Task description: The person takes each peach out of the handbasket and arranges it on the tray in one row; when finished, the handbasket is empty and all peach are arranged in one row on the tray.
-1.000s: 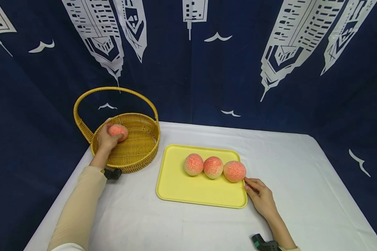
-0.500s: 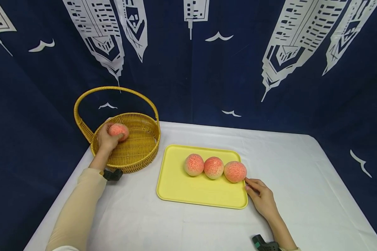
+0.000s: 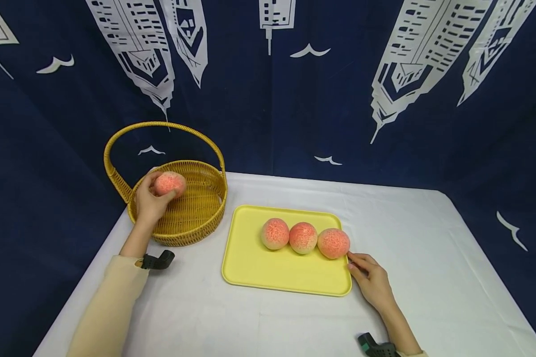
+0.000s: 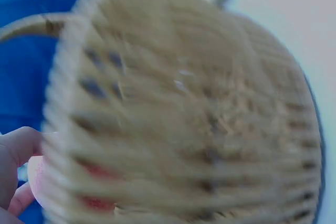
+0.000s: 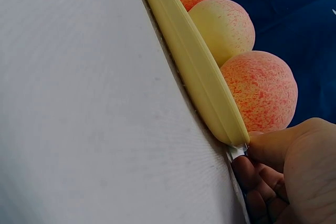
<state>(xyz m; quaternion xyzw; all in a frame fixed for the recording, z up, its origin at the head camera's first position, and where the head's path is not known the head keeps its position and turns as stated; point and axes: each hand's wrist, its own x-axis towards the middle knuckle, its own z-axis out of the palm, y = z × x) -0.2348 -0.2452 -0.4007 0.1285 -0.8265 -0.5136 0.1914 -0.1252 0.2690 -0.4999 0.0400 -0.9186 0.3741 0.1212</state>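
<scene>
My left hand [image 3: 151,202] grips a pink peach [image 3: 170,184] over the wicker basket [image 3: 205,198], thumb on its near side. In the left wrist view the basket's blurred woven side [image 4: 184,103] covers most of that peach [image 4: 37,177]. With thumb and fingers, my right hand [image 3: 371,281] pinches the right edge of a yellow tray [image 3: 277,272]. Three peaches sit in a row on the tray: a left one [image 3: 275,233], a middle one [image 3: 303,238] and a right one [image 3: 333,243]. In the right wrist view the thumb [image 5: 273,145] lies at the tray's corner, right beside the nearest peach [image 5: 262,90].
The basket's tall arched handle [image 3: 165,125] rises above the left forearm's reach. A white cloth [image 3: 250,327] covers the table, and a dark blue printed curtain [image 3: 268,114] hangs behind. Black cameras [image 3: 158,260] are strapped to both wrists.
My left hand has risen slightly with the peach, and its wrist has come up and outward from the basket's near rim. The right hand and the tray stay put.
</scene>
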